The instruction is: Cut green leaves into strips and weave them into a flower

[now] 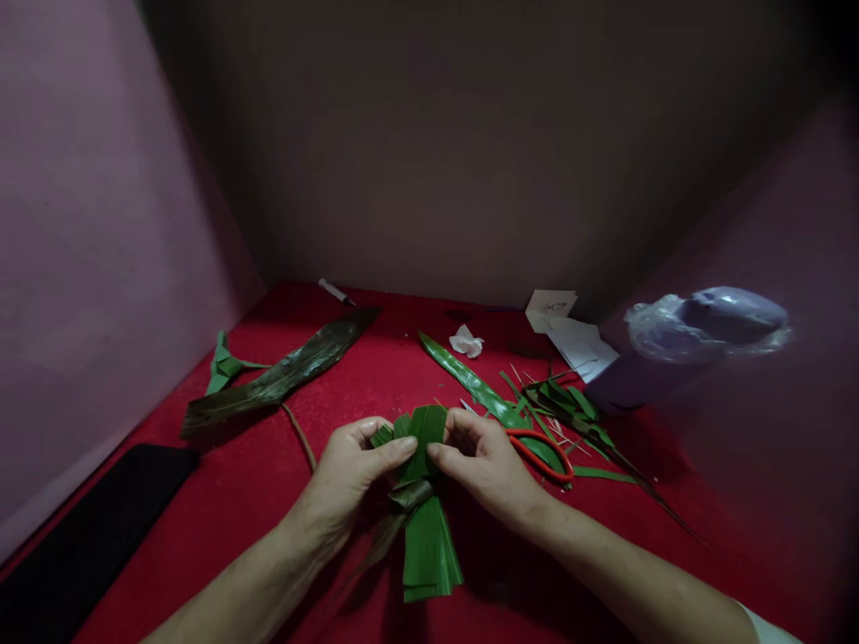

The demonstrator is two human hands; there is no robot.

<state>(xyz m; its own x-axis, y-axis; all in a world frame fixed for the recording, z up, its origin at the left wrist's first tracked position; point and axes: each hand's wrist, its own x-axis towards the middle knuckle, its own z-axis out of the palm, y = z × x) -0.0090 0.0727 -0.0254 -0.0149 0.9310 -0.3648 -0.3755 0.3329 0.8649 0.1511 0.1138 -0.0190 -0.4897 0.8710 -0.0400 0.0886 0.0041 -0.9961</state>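
Observation:
Both my hands hold a bundle of folded green leaf strips (424, 501) over the red cloth (268, 465). My left hand (355, 474) pinches the bundle's upper left with thumb and fingers closed on it. My right hand (487, 465) grips the upper right, its fingers curled on the folds. The strips fan out below my hands, bound at the middle by a darker band. Red-handled scissors (547, 454) lie just right of my right hand.
A long dark leaf (282, 380) and a small folded green piece (225, 365) lie at left. Another long green leaf (470, 380), leaf scraps (570, 407), crumpled tissue (465, 341), white papers (570, 335), a pen (335, 292), a purple plastic-wrapped cylinder (698, 335), a black object (87, 537).

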